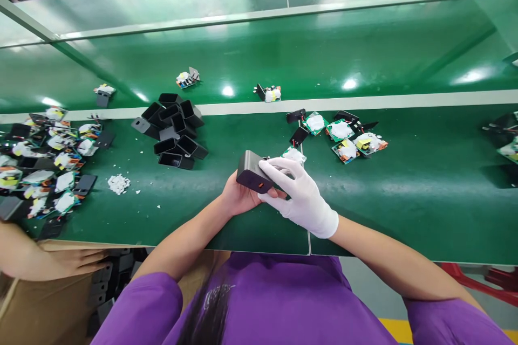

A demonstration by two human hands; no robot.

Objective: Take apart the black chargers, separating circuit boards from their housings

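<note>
Currently we hold the case (254,171), matte black and boxy, over the bench (429,199), smooth glossy green, near middle. Our bare left hand (238,195) cups it from below; our white-gloved right hand (303,200) grips its right end, covering part of it. Just beyond the glove, a white-topped board (294,154), partly hidden. Left: hollow rectangular shells (178,121), crumbly white bits (118,184), heaped boards (65,164). Near left, another person's hand (76,263).
</note>
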